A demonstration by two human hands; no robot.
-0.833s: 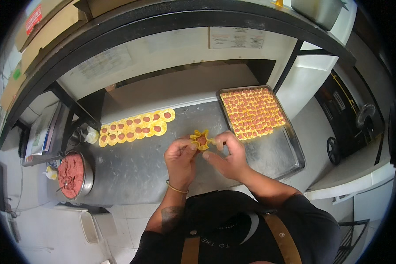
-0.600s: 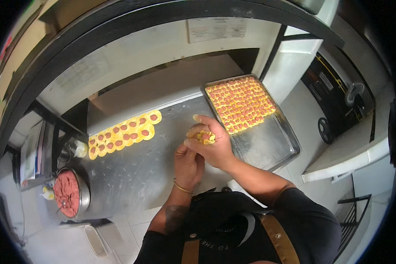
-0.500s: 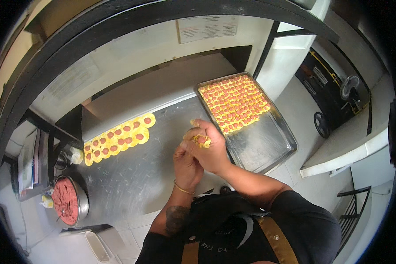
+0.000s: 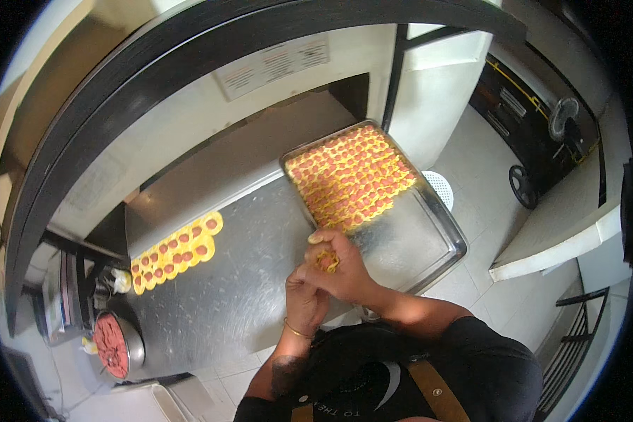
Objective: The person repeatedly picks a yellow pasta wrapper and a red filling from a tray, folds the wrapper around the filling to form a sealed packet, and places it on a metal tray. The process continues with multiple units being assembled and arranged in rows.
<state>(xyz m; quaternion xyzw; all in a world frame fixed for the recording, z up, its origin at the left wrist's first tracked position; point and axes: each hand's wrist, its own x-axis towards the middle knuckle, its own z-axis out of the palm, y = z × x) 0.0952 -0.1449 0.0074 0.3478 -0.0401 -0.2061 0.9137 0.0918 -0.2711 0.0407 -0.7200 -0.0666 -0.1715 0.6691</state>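
Observation:
My right hand [image 4: 346, 273] is curled around a small open-topped dumpling [image 4: 327, 261], its ruffled yellow wrapper ringing a pinkish filling. Pressed against it from the left is my left hand [image 4: 307, 290], with closed fingers; their tips are partly hidden behind the right hand. Both hands are above the steel table's near right part, by the tray's left edge. On the left of the table, two rows of overlapping round yellow wrappers [image 4: 183, 259] each carry a ball of pink filling. The large metal tray [image 4: 429, 246] holds tight rows of finished dumplings [image 4: 352, 172] in its far part.
A steel bowl [image 4: 135, 352] of pink ground filling [image 4: 110, 344] stands at the table's left end, beside a small white-and-yellow container [image 4: 89, 344]. Behind the steel table [image 4: 253, 239] runs a low ledge under a white panel. A white perforated stool [image 4: 439, 190] is beyond the tray.
The view has turned and shifted, so the tray appears closer to my hands. Within my right hand, the dumpling now shows its round filling inside the wrapper's ring. Both hands keep their grip.

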